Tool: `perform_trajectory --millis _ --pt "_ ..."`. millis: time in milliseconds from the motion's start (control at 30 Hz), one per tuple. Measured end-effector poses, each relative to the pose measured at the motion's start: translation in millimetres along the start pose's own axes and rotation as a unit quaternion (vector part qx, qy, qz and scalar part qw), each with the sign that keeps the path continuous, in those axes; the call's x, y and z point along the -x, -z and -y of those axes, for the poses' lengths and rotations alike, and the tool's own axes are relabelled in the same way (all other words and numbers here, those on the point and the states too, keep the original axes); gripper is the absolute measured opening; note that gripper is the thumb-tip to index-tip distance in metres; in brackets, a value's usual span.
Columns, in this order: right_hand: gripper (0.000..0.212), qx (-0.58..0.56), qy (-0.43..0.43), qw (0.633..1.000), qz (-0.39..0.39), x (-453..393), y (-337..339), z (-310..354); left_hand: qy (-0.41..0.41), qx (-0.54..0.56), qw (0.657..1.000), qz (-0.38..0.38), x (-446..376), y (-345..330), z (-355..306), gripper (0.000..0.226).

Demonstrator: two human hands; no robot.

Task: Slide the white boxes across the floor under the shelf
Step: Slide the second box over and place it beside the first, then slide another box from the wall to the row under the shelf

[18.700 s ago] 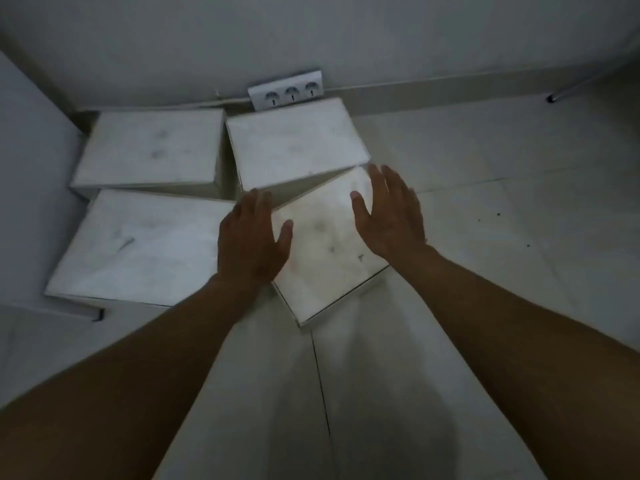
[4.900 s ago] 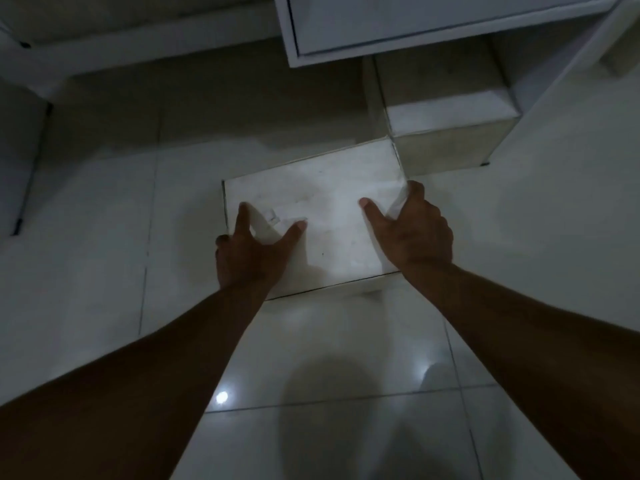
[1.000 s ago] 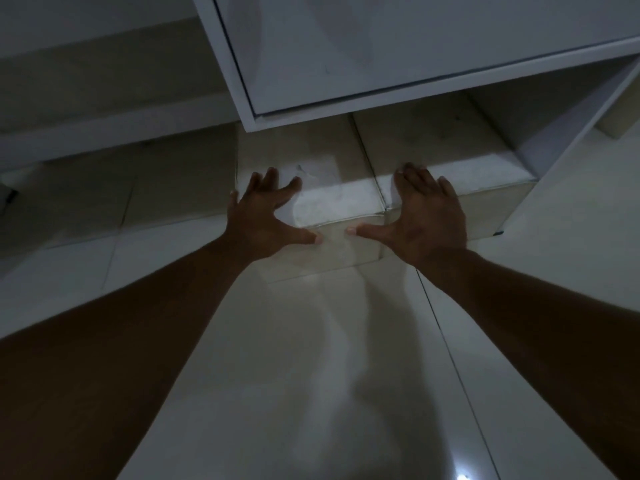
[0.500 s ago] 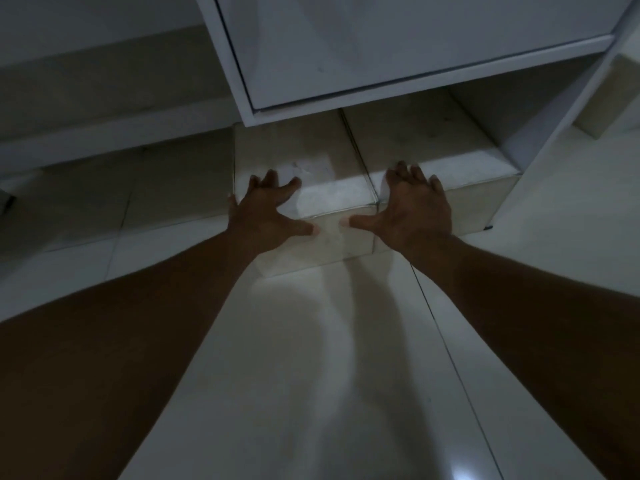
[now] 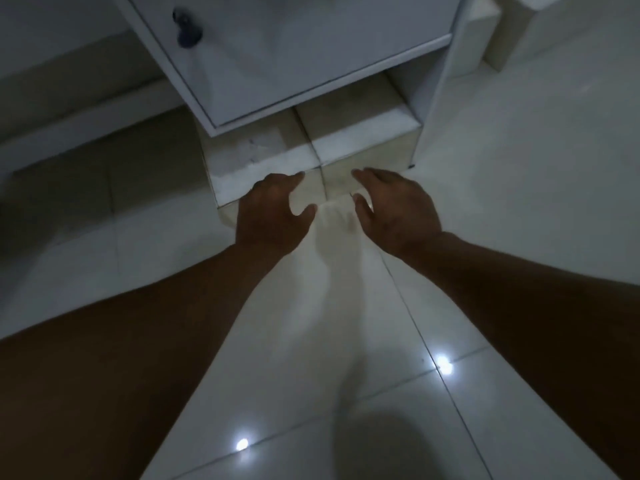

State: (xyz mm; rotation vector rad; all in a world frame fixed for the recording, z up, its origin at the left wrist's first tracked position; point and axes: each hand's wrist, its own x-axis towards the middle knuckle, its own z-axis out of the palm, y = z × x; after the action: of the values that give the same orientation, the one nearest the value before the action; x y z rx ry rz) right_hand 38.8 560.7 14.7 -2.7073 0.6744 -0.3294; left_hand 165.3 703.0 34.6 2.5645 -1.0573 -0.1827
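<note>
Plainly, the two white boxes sit side by side on the floor beneath the shelf point(image 5: 311, 77), touching along one seam; the left box point(image 5: 252, 157) juts a little further out toward me than the right box point(image 5: 360, 133), which lies deeper, against the shelf's side panel point(image 5: 433, 84). Both are flat-topped, square-edged and rigid-looking, with a matt, scuffed top and paler front faces; I judge them stiff enough to take a push without caving, and light enough to glide, since the tiled floor point(image 5: 346, 341) is glossy and throws back small points of light. Such a surface should let them slip easily, perhaps too easily, so the push ought to go low on the front face, near the middle, to keep a box from turning askew; the top gives no purchase once it is under the shelf board.

My left hand point(image 5: 273, 216) hovers at the front of the left box, fingers loosely spread and curled, holding nothing; whether it touches the face I cannot tell. My right hand point(image 5: 394, 209) is likewise open and empty, near the front lower edge of the right box. Above, the shelf's white door carries a dark round knob point(image 5: 187, 27); further white blocks point(image 5: 485, 36) stand beyond it at the right.
</note>
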Motion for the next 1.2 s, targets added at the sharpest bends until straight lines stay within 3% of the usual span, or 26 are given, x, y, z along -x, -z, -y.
perform_trajectory --millis 267,567,1200 --pt "0.042 0.008 -0.08 0.997 -0.005 56 141 4 -0.039 0.042 0.996 0.062 24 90 -102 0.053" --pt "0.039 -0.013 -0.153 0.988 -0.016 74 288 23 -0.114 0.046 0.989 0.077 32 199 -198 0.051" --pt "0.036 -0.013 -0.094 0.985 -0.143 20 556 -40 -0.151 0.017 0.986 0.072 -27 365 -436 0.044"
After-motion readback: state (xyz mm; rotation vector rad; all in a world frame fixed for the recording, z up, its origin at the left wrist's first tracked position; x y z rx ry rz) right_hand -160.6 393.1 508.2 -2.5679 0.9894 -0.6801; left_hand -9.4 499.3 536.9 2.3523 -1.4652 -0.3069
